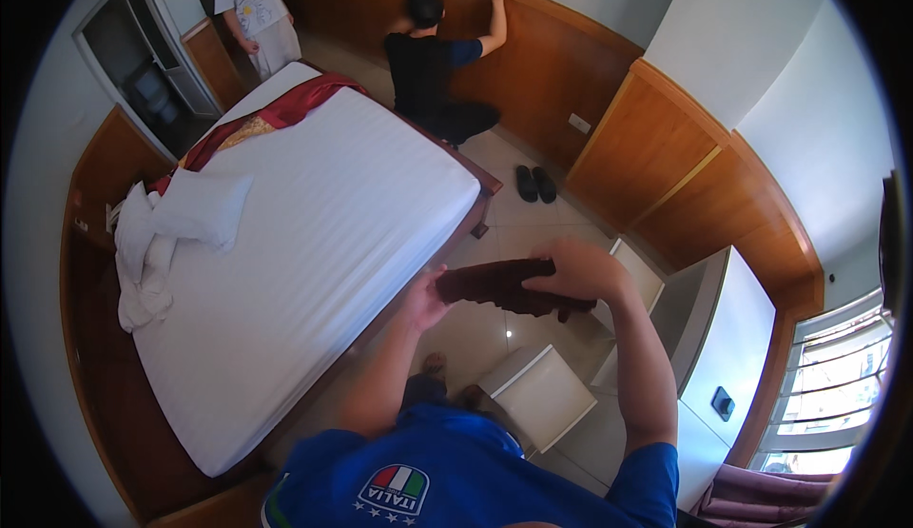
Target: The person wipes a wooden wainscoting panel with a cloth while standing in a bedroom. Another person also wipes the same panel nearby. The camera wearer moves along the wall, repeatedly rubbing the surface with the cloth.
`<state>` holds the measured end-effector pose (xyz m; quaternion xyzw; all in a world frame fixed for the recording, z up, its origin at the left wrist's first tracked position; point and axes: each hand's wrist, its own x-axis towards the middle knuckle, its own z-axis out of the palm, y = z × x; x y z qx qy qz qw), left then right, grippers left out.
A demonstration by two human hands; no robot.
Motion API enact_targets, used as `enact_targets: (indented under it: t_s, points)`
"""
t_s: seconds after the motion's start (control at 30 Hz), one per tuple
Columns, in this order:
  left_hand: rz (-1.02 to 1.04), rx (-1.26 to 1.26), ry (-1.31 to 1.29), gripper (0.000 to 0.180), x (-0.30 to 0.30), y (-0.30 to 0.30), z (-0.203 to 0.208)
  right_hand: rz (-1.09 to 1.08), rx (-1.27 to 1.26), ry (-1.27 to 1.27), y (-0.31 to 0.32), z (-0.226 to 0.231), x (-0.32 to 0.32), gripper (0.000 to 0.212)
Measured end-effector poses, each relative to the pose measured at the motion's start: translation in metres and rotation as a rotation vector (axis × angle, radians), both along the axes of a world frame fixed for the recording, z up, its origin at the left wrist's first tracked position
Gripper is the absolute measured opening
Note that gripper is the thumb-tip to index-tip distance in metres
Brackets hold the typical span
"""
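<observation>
A dark brown cloth (490, 283), seemingly folded, stretches between my hands above the gap beside the bed. My left hand (425, 302) grips its left end with the fingers partly behind it. My right hand (578, 273) is closed over the right part from above, fingers bent round its upper edge. The lower edge of the cloth hangs uneven. Below it, a pulled-out drawer (544, 397) shows a pale flat surface, and another drawer (639, 276) stands out beyond my right hand.
To the left is a bed (314, 243) with a white sheet, rumpled pillows (202, 209) and a red runner (285, 114). A white cabinet (732, 338) stands at right. Black slippers (535, 185) lie on the floor. One person (428, 71) crouches by the wood panelling; another (255, 14) stands beyond the bed.
</observation>
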<state>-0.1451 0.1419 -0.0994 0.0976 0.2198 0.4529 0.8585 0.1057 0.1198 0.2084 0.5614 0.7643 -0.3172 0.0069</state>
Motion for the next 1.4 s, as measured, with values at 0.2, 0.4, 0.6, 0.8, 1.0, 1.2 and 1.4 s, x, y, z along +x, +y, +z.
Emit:
enact_targets:
  t_s: [0.2, 0.4, 0.6, 0.8, 1.0, 1.2, 1.4]
  points:
    - [-0.125, 0.526, 1.257, 0.055, 0.01, -0.015, -0.004, 0.234, 0.008, -0.277, 0.018, -0.015, -0.034, 0.03]
    - [-0.359, 0.979, 0.806, 0.051, 0.019, -0.018, 0.154, 0.266, -0.07, -0.257, 0.02, 0.013, -0.059, 0.029]
    - [-0.65, 0.942, 1.023, 0.048, -0.01, 0.014, 0.201, 0.239, -0.002, -0.446, 0.029, 0.058, -0.069, 0.031]
    - [-0.712, 1.095, 1.174, 0.049, -0.048, 0.023, 0.246, 0.161, -0.056, -0.413, 0.047, 0.101, -0.069, 0.041]
    - [-0.866, 1.035, 0.783, 0.046, -0.06, 0.034, 0.208, 0.141, -0.068, -0.074, 0.089, 0.082, -0.063, 0.038]
    - [-0.462, 0.521, 0.308, 0.043, -0.049, 0.019, 0.173, -0.432, 0.295, 0.333, 0.093, -0.124, -0.028, 0.044]
    - [-0.401, 0.194, 0.356, 0.038, -0.059, 0.008, 0.118, -0.544, -0.428, 0.931, -0.005, -0.257, -0.082, 0.081]
